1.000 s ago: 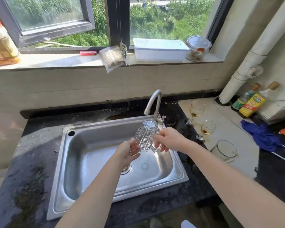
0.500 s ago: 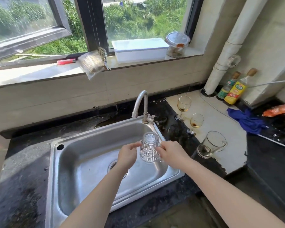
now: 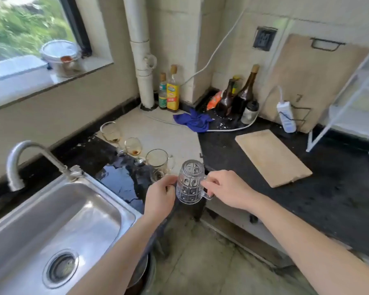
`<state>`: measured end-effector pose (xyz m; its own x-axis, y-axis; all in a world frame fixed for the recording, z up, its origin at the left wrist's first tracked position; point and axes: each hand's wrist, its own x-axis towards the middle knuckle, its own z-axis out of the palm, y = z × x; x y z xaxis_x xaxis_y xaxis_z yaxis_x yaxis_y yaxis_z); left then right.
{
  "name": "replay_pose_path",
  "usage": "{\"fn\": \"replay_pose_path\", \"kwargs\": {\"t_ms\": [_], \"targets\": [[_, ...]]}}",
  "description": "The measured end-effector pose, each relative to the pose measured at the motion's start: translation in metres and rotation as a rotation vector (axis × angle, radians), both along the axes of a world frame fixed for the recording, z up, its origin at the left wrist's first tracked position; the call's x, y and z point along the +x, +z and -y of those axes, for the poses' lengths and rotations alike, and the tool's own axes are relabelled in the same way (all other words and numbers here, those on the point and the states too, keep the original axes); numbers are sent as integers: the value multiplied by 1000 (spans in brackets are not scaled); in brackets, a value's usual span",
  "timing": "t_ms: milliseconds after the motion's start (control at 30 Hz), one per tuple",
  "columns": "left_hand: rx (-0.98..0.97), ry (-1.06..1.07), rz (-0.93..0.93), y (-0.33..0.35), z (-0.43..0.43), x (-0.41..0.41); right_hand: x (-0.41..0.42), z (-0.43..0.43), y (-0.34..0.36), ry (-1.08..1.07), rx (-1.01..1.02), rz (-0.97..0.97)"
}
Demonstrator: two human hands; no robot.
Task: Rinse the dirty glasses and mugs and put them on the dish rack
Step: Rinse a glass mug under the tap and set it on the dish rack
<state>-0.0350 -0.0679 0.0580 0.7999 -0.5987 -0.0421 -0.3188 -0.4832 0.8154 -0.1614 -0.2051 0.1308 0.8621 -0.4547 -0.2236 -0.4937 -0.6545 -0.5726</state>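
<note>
head cam | looks down-forward (slightly blurred) | counter corner near

The mug is clear, faceted glass. The sink is brushed steel. The surface is dark speckled stone, wet and glossy beside the sink; the board is matt wood.

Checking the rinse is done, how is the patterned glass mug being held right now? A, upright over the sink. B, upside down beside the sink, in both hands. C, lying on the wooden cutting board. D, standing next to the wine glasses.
B: the glass mug is inverted, base up, between the left hand and right hand, off the sink.
</note>
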Motion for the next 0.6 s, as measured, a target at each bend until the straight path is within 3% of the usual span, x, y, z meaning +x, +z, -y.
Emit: {"fn": "replay_pose_path", "kwargs": {"t_ms": [467, 600], "targets": [[117, -716, 7, -19, 261, -305, -357, 172, -26, -600, -43, -37], [172, -899, 88, -16, 325, -374, -432, 208, -32, -753, -63, -38]]}}
